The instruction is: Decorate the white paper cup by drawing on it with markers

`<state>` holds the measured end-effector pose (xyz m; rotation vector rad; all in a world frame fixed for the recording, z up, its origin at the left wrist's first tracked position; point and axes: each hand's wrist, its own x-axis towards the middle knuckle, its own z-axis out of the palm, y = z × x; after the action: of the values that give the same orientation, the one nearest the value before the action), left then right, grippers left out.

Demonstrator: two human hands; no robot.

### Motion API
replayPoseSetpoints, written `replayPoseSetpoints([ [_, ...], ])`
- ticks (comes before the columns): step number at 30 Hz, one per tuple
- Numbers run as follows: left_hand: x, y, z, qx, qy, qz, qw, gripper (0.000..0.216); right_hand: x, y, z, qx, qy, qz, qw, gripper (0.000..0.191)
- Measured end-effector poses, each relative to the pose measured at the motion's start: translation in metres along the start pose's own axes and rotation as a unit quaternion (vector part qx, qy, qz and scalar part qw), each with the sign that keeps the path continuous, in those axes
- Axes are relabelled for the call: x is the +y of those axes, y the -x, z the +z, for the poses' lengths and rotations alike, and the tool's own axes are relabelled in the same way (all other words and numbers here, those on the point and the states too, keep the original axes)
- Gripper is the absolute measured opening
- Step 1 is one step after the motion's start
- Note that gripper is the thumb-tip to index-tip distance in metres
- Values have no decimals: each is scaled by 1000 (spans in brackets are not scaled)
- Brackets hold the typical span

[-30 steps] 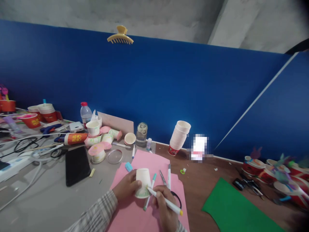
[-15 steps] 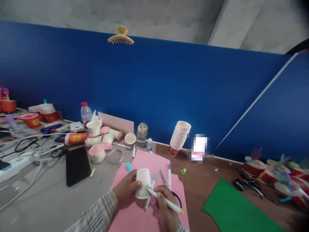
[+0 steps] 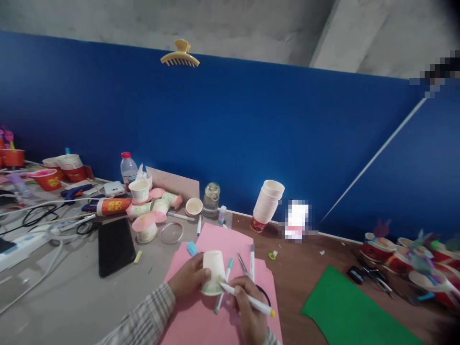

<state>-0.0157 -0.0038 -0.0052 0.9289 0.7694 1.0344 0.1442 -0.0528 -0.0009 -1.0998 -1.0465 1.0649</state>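
My left hand (image 3: 189,280) is wrapped round a small white paper cup (image 3: 213,271) held upside down over a sheet of pink paper (image 3: 219,268). My right hand (image 3: 247,309) pinches a white marker (image 3: 247,300) with a yellow end, its tip against the cup's lower rim, where a band of green colouring shows. Two more markers (image 3: 223,285) and a pair of scissors (image 3: 242,264) lie on the pink paper just right of the cup. A light blue cap (image 3: 191,248) lies at the paper's left edge.
A black phone (image 3: 115,245), a clear round lid (image 3: 171,233), decorated cups (image 3: 145,225), a water bottle (image 3: 128,168) and cables (image 3: 39,215) crowd the grey table to the left. A stack of paper cups (image 3: 268,201) leans by the blue wall. Green paper (image 3: 345,311) and more decorated cups (image 3: 413,268) lie right.
The marker's yellow end has dropped slightly and shifted right as my right hand turned a little; the tip stays at the cup's rim. My left hand and the cup have hardly moved.
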Motion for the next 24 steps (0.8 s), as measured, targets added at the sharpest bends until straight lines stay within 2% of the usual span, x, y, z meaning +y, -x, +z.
replayPoseSetpoints([
  [12,4,3,5,-2,20,-3,1000,34,0,1,-1,-7,4,11,1000,21],
  [21,5,1,3,-6,-26,21,999,39,-4,1,3,9,36,-58,998,17],
  [24,3,0,1,-7,-24,16,1000,38,0,1,2,-2,42,-56,998,16],
])
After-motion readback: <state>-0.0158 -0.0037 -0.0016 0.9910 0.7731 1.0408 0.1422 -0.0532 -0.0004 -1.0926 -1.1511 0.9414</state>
